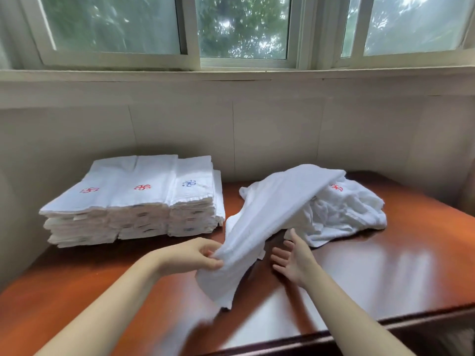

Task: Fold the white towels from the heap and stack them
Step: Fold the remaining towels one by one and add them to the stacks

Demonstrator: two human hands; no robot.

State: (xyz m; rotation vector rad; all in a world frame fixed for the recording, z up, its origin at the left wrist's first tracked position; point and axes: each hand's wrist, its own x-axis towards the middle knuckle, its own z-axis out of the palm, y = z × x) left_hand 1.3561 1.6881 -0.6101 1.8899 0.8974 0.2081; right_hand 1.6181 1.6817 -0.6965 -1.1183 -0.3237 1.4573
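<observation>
At the lower middle of the frame the left hand [203, 255] pinches a white towel [270, 214] by its near end, thumb and fingers closed on a bunched fold. From that grip the towel rises in a long slant toward the right of centre, where its far end lies draped over the heap [344, 217] of loose white towels. A short flap hangs below the pinch and blurs just above the table [390, 268].

The right hand [293, 258] is just beside the hanging cloth, to its right. Its fingers are spread and straight, palm turned toward the towel, holding nothing; whether a fingertip brushes the fabric I cannot tell.

The heap sits crumpled on the reddish-brown, glossy tabletop at centre right, with a red embroidered mark [336, 187] showing near its top.

Left of centre stand the folded towels [133, 199] — three neat stacks pressed side by side against the pale wall [270, 129]. The two left ones have red marks on top, the right one a blue mark.

Across the top of the frame runs a window [241, 29], green leaves behind the glass.
</observation>
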